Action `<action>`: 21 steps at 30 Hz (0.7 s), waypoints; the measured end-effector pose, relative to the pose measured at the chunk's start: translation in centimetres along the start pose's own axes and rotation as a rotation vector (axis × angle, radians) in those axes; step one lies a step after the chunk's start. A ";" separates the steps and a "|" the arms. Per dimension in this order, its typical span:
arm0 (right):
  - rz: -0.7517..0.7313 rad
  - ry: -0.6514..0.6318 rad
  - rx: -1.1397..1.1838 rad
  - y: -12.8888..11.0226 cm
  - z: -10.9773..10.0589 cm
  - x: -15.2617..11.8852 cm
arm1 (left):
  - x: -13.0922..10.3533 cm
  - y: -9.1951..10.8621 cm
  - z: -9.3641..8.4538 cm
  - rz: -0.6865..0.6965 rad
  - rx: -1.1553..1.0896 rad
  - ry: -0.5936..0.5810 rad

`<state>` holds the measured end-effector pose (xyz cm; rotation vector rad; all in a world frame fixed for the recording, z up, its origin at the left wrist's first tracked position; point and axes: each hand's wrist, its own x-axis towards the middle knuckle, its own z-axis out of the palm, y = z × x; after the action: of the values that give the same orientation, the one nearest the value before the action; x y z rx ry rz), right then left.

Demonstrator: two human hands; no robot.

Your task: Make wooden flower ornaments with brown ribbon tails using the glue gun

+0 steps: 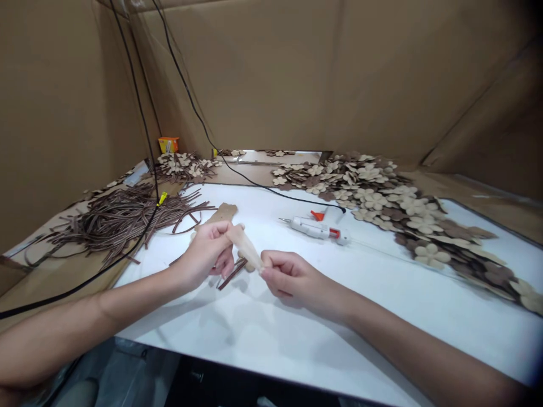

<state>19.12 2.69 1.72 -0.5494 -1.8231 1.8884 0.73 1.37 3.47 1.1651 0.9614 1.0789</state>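
A thin beige strip (246,245) is stretched between my two hands above the white tabletop. My left hand (210,249) pinches its upper left end. The fingers of my right hand (291,276) are closed on its lower right end. Just under the strip, by my left fingertips, is a short brown cord (232,275); whether the left hand also grips it I cannot tell. Part of a beige flower shape shows behind the strip. Beyond my left hand lies a flat tan piece (224,212). A white glue gun (311,228) rests to the right, its metal tip pointing left.
Brown cords (114,217) are heaped at left. Beige and brown flower cutouts (377,195) pile up along the right and back. A black cable (199,116) hangs across the workspace. An orange box (168,144) stands at back left. Cardboard walls (263,73) enclose the table.
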 end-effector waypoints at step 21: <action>-0.900 0.066 -1.577 -1.5 -2.3 -1.1 | -2.5 -0.5 2.0 -0.743 0.054 -0.671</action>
<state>21.43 3.90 3.12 -0.1063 -2.5278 -0.3369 2.13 -1.54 3.34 0.9782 0.7732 0.0476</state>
